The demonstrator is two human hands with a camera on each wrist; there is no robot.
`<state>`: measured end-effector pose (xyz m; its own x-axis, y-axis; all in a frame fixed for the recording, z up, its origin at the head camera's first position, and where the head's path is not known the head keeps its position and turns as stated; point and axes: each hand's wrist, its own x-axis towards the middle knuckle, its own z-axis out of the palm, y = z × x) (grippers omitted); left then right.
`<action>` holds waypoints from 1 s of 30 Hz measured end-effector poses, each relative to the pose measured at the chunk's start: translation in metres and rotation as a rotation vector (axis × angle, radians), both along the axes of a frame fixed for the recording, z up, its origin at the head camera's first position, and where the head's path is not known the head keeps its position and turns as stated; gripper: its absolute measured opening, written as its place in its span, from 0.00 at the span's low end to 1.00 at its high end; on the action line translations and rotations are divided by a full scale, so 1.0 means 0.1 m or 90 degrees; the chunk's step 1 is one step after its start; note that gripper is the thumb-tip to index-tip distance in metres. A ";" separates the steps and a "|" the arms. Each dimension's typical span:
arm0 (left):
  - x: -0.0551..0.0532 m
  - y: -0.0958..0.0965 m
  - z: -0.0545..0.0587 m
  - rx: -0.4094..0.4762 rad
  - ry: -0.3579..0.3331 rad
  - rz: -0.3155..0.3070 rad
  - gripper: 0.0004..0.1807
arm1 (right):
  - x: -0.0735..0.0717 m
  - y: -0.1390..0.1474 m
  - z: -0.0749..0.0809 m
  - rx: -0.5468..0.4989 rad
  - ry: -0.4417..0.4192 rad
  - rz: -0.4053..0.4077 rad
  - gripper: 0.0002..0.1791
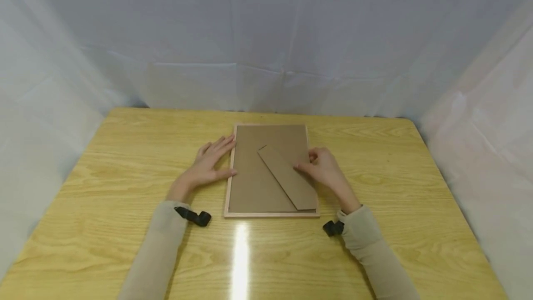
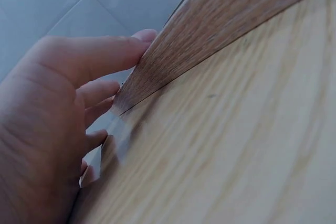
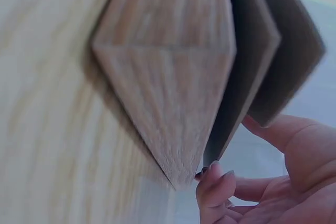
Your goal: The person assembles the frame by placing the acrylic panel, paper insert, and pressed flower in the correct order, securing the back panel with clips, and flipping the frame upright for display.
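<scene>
A picture frame (image 1: 270,215) lies face down on the wooden table, its pale wood rim around a brown backing board (image 1: 250,184). A board easel leg (image 1: 287,179) lies slantwise across that backing. My left hand (image 1: 210,163) rests against the left rim, fingers spread and thumb touching the edge; the left wrist view shows this hand (image 2: 52,103) by the rim's side. At the right edge, my right hand (image 1: 326,168) has curled fingers and a thumb by the leg. In the right wrist view the backing board (image 3: 254,51) stands slightly raised from the rim, its edge pinched by my fingers (image 3: 218,187).
The yellow wooden table (image 1: 125,189) extends around the frame. White sheeting (image 1: 266,36) hangs behind and at both sides. A black wrist camera (image 1: 203,218) sits at the left sleeve, another wrist camera (image 1: 333,228) at the right.
</scene>
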<state>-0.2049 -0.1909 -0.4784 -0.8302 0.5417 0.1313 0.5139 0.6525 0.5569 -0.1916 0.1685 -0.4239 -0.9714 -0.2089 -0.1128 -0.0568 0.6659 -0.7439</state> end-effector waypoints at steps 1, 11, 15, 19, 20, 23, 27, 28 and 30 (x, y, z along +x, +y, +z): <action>0.01 0.01 0.00 -0.003 0.003 0.001 0.47 | 0.00 0.00 0.00 0.007 0.007 0.008 0.30; 0.02 0.04 0.01 -0.011 0.028 0.011 0.44 | -0.01 0.02 -0.02 0.048 0.042 0.047 0.23; 0.02 0.03 0.01 -0.010 0.027 0.011 0.44 | -0.01 0.05 -0.02 0.047 0.024 0.057 0.27; 0.02 0.03 0.00 -0.009 0.024 0.011 0.44 | -0.03 0.07 -0.04 0.029 0.006 0.062 0.34; 0.01 0.03 0.00 -0.009 0.024 0.012 0.44 | -0.04 0.08 -0.05 0.027 0.007 0.068 0.37; 0.01 0.03 -0.01 -0.012 0.023 0.013 0.44 | -0.06 0.12 -0.08 0.021 0.008 0.104 0.48; 0.02 0.05 -0.01 -0.015 0.030 0.019 0.44 | -0.09 0.16 -0.13 0.013 -0.009 0.186 0.60; 0.02 0.06 -0.01 -0.017 0.032 0.021 0.44 | -0.09 0.16 -0.14 0.011 -0.015 0.207 0.62; 0.02 0.07 -0.01 -0.021 0.033 0.025 0.44 | -0.09 0.17 -0.17 0.018 -0.024 0.242 0.64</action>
